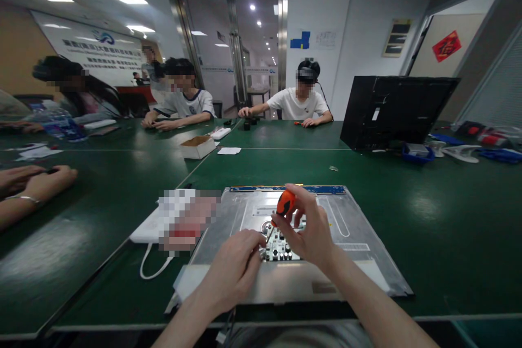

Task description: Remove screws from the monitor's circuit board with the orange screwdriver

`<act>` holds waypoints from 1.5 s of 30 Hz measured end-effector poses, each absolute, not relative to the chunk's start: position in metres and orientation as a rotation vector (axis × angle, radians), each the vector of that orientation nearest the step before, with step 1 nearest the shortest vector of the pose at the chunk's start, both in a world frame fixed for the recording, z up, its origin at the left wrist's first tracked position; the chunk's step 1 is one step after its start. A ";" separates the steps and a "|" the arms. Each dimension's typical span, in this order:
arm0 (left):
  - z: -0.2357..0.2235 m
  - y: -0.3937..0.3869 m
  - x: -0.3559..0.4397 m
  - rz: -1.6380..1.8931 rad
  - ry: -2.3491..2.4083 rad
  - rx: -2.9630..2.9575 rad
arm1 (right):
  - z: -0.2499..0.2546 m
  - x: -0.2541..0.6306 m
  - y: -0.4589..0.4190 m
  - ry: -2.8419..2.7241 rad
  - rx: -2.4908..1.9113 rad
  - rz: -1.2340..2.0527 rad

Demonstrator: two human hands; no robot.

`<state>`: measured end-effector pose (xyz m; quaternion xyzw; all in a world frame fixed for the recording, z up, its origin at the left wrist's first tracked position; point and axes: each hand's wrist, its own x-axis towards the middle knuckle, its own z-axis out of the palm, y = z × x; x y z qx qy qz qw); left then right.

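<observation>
My right hand (310, 225) grips an orange-and-black screwdriver (286, 203) by its handle. The thin shaft slants down to the left side of a small green-and-white circuit board (281, 250). At that same edge of the board, the fingertips of my left hand (236, 261) are pressed together beside the screwdriver's tip. What they pinch, if anything, is hidden. Beneath both hands lies a flat metal display panel (354, 223), with the circuit board on its middle. A narrow blue circuit strip (330, 190) runs along the panel's far edge.
Left of the panel, a white device (147, 228) with a cable sits beside a blurred-out item. Farther off are an open cardboard box (198, 148), a large black monitor (395, 111) and a blue tray (418, 153). Several people sit around the green table (440, 239).
</observation>
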<state>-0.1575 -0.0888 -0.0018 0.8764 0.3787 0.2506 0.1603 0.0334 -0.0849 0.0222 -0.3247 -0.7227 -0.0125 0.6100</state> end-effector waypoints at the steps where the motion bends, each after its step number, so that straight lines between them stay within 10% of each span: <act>1: -0.001 -0.088 -0.158 0.737 1.102 2.499 | 0.024 0.036 -0.084 -1.638 -0.765 -0.009; 9: 0.020 -0.080 -0.153 0.793 1.286 2.543 | 0.038 0.090 -0.089 -1.482 -1.066 0.049; 23: 0.045 0.004 -0.089 -0.215 1.382 2.711 | 0.023 0.166 -0.049 -1.507 -1.430 0.286; 45: 0.053 0.023 -0.091 -0.316 1.117 2.736 | 0.005 0.175 -0.033 -1.304 -1.378 0.577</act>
